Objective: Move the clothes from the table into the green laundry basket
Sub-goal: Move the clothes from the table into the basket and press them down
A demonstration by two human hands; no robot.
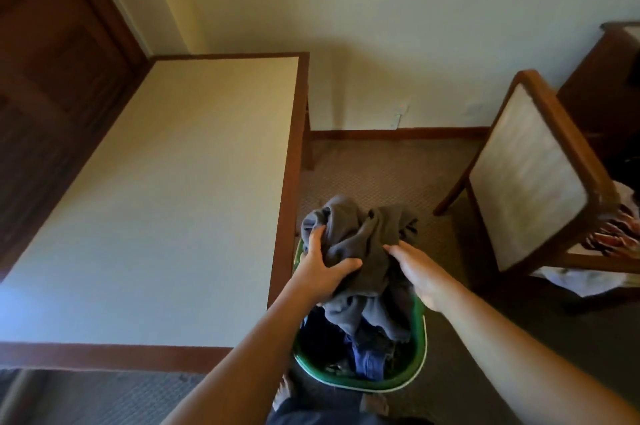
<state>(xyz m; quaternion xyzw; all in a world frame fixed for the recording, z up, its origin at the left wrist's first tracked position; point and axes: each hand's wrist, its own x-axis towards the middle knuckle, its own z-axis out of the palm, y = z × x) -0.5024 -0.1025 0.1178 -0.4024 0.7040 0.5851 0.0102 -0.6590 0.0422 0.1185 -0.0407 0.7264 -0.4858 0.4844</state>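
While grey garment (360, 234) tops basket (417, 367), left hand (322, 274) grips it; right hand (422, 277) presses flat.

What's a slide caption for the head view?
Left hand grips and right hand touches a grey garment atop the clothes in the green laundry basket beside the table.

A crumpled grey garment (360, 234) is bunched up on top of the green basket (346, 379) and heaped well above the rim. Dark blue clothes (367, 355) are stuffed inside underneath it. The basket is parked on the carpet right beside the table (173, 182), whose pale top is edged in brown wood.
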